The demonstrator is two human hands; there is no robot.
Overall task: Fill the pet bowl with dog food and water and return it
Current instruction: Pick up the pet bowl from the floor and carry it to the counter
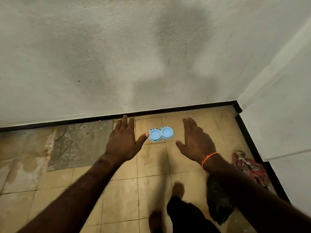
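I am holding my left hand and right hand spread flat, framing the empty pet bowl on the floor to lift it.

A: Dim, warm indoor light; soft grey shadows blotch the rough white plaster wall.
B: Wide-angle bending curves the black skirting strip. Forearms near the bottom edge smear with blur.

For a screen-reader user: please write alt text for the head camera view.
A light blue double pet bowl sits empty on the tiled floor near a white wall, between an open left hand and open right hand. A red cloth lies at right.
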